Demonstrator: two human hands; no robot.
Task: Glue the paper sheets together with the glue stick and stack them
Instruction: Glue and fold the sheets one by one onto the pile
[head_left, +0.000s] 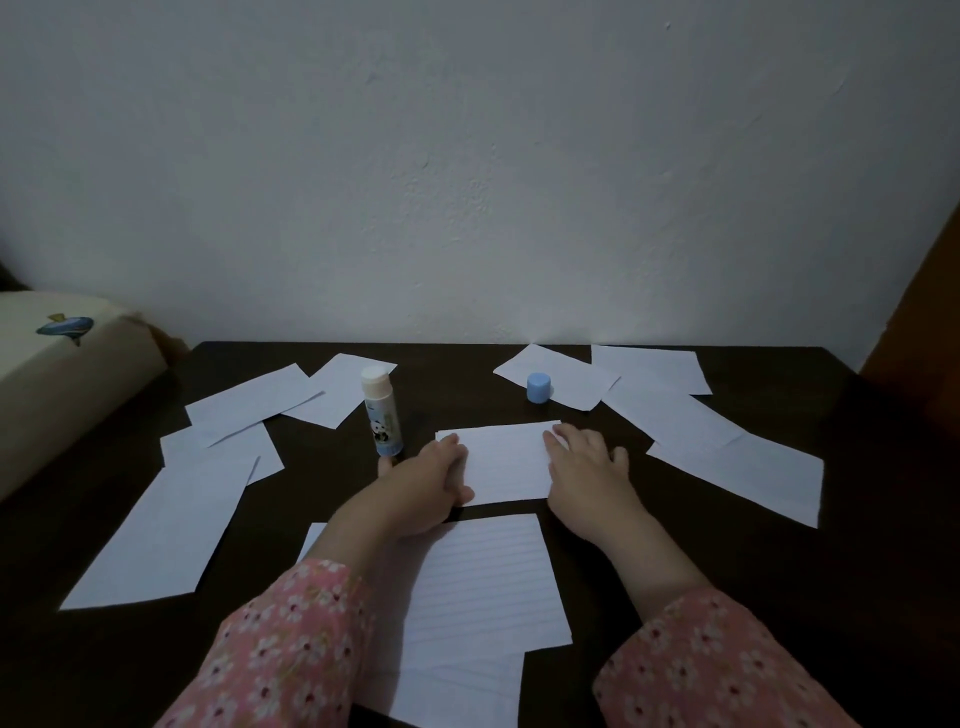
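A small lined paper sheet (506, 462) lies flat in the middle of the dark table (857, 571). My left hand (434, 486) rests on its left edge and my right hand (584, 462) presses on its right edge, fingers laid fairly flat. The glue stick (383, 413) stands upright and uncapped just left of the sheet, beside my left hand. Its blue cap (539, 388) sits behind the sheet on another paper. A larger lined sheet (488, 577) lies nearer to me, under my left forearm, over another sheet (457, 691).
Several loose white sheets are scattered on the left (161, 530) and the right (737, 473) of the table. A cream cushion (62, 374) sits at the left edge. A white wall stands right behind the table.
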